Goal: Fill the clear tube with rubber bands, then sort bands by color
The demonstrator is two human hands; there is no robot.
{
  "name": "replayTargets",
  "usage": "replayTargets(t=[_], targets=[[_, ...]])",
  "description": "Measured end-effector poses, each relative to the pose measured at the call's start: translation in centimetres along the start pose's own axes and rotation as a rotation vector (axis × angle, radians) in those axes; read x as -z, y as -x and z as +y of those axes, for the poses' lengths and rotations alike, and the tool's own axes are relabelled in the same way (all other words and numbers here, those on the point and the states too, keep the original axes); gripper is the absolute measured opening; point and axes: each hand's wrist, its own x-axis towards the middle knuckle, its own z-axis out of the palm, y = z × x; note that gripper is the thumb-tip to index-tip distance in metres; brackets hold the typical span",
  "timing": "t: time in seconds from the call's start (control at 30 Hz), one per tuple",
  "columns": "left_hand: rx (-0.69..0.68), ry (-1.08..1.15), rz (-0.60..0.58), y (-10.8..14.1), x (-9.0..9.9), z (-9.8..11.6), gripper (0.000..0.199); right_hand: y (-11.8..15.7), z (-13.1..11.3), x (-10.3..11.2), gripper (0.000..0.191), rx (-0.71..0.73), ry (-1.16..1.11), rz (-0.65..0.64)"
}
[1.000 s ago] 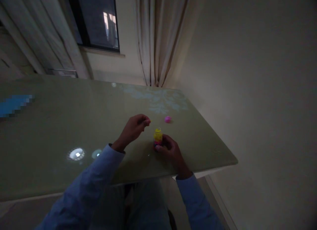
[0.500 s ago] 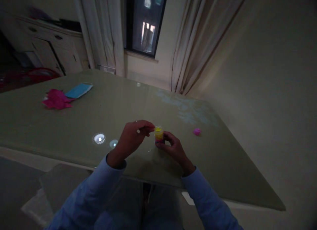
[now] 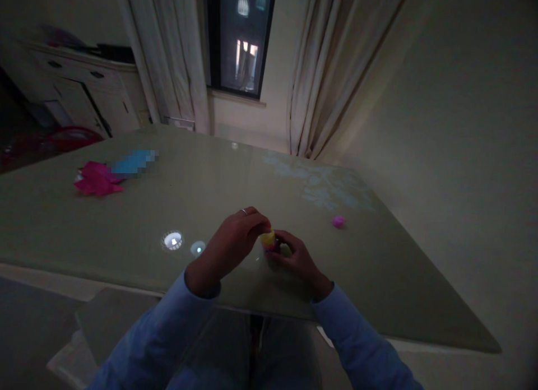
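A small clear jar [image 3: 268, 242] with yellow contents above red and dark ones stands near the front of the table, slightly tilted. Around its right side, the thumb and fingers of my right hand [image 3: 297, 259] are closed on it. My left hand [image 3: 237, 241], with a ring on one finger, bends over the jar's mouth from the left. Its fingertips are pressed together at the rim; whatever is between them is hidden. To the right of the jar lies a small pink crumpled ball [image 3: 338, 221].
On the greenish glossy table [image 3: 202, 182], a crumpled magenta sheet [image 3: 97, 180] touches a blurred light-blue face mask [image 3: 133, 163] at the left. Lamp reflections show on the surface. Beyond are curtains [image 3: 176, 59], a window [image 3: 241, 42] and a cabinet [image 3: 84, 93]. A wall rises at the right.
My left hand has moved right and over the jar's mouth, its fingertips now covering part of the rim. The jar leans a little more. My right hand still grips it. The view has shifted slightly.
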Motion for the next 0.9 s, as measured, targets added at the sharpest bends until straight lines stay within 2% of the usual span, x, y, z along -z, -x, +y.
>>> replayTargets(t=[0.17, 0.43, 0.7, 0.9], targets=[[0.083, -0.042, -0.091, -1.0, 0.0, 0.3, 0.019, 0.1, 0.1, 0.0, 0.047, 0.031, 0.004, -0.015], [0.136, -0.103, -0.092, -1.4, 1.0, 1.1, 0.016, 0.2, -0.7, 0.0, 0.045, 0.026, -0.070, 0.010], [0.072, -0.131, -0.199, -1.6, 0.4, 2.9, 0.018, 0.2, -1.0, -0.1, 0.039, -0.028, -0.224, 0.004], [0.030, -0.235, -0.231, -2.1, -0.1, 3.9, 0.025, 0.0, -1.6, -0.1, 0.037, -0.048, -0.349, 0.024]])
